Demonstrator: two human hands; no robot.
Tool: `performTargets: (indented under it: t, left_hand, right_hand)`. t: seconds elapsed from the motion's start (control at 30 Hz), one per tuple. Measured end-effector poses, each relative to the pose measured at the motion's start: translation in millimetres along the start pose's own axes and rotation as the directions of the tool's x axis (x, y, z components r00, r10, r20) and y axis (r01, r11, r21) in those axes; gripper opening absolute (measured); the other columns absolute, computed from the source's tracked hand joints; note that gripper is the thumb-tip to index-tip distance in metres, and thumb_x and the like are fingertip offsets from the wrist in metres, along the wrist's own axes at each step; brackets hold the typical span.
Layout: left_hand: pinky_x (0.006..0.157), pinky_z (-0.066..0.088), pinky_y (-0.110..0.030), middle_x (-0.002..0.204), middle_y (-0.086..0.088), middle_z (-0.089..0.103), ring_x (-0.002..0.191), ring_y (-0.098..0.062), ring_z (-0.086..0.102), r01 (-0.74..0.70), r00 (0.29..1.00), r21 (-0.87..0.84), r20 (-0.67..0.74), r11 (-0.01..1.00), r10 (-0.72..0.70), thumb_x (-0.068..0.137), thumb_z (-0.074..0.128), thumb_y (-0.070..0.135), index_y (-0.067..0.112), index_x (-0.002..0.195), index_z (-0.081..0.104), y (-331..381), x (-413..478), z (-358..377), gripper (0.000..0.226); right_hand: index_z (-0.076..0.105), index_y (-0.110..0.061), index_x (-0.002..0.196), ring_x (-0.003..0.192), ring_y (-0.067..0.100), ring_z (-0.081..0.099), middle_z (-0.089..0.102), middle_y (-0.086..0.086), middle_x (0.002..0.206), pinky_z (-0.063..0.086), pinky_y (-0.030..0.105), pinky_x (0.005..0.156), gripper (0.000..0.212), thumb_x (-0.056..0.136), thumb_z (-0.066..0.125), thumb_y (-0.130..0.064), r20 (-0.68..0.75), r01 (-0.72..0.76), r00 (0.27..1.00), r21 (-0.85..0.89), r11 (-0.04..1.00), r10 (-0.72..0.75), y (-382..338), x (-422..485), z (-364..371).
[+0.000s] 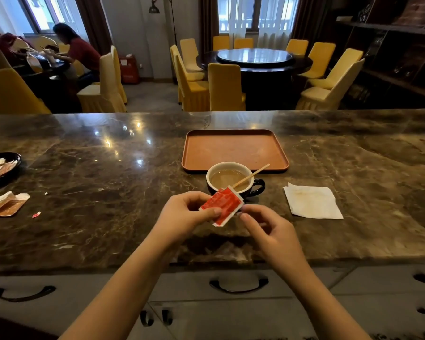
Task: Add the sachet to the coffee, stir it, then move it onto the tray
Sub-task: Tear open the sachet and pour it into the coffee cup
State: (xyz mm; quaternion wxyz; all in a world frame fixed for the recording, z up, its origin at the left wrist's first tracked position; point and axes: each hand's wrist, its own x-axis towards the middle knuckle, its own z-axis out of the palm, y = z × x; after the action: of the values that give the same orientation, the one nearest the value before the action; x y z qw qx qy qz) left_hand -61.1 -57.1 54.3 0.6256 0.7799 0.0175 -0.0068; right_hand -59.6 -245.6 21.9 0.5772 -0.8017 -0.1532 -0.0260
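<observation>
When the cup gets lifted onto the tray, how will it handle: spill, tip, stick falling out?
The cup looks nearly full, so a tilt would probably slosh coffee. The stick only leans loose on the rim and may swing or slide out. The glossy ceramic might be slick; the side handle seems the safer grip. The tray sits right behind, so the move is short.

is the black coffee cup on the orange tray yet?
No, the black coffee cup stands on the marble counter, just in front of the orange tray.

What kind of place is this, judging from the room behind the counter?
Probably a restaurant or hotel dining room: a marble counter, a large round table with a glass turntable, and many chairs in yellow covers.
</observation>
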Motion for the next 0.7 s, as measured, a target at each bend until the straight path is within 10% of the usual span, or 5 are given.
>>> performTargets:
  t: [0.37, 0.5, 0.7]
  left_hand:
    - [0.073, 0.055, -0.024, 0.091, 0.003, 0.072, 0.086, -0.012, 0.067, -0.110, 0.993, -0.043, 0.040, 0.993, 0.111, 0.066, 0.075, 0.028, 0.024, 0.092, 0.068, 25, 15, 13, 0.027]
    - [0.068, 0.049, -0.013, 0.095, 0.010, 0.062, 0.082, -0.005, 0.060, -0.249, 0.920, 0.293, -0.227, 0.923, 0.321, 0.071, 0.069, 0.039, 0.024, 0.100, 0.060, 26, 17, 26, 0.034]
    - [0.063, 0.047, -0.008, 0.090, 0.011, 0.068, 0.078, 0.002, 0.063, -0.229, 0.953, 0.049, -0.194, 0.972, 0.234, 0.075, 0.055, 0.055, 0.031, 0.082, 0.067, 42, 6, 43, 0.028]
  right_hand:
    - [0.072, -0.022, 0.086, 0.063, 0.007, 0.061, 0.071, -0.004, 0.072, 0.050, 0.018, 0.054, 0.009, 0.082, 0.065, -0.026, 0.054, -0.176, 0.984, 0.400, 0.899, 0.169, -29, 27, -15]
    - [0.068, -0.021, 0.082, 0.070, 0.007, 0.064, 0.070, -0.003, 0.074, 0.053, 0.016, 0.059, 0.008, 0.084, 0.063, -0.027, -0.225, 0.045, 0.974, 0.159, 0.986, -0.008, -36, 29, -10]
    - [0.068, -0.008, 0.090, 0.079, 0.014, 0.060, 0.067, 0.008, 0.087, 0.048, 0.015, 0.069, 0.009, 0.081, 0.066, -0.007, -0.279, 0.310, 0.856, -0.398, 0.864, -0.435, -37, 28, 4]
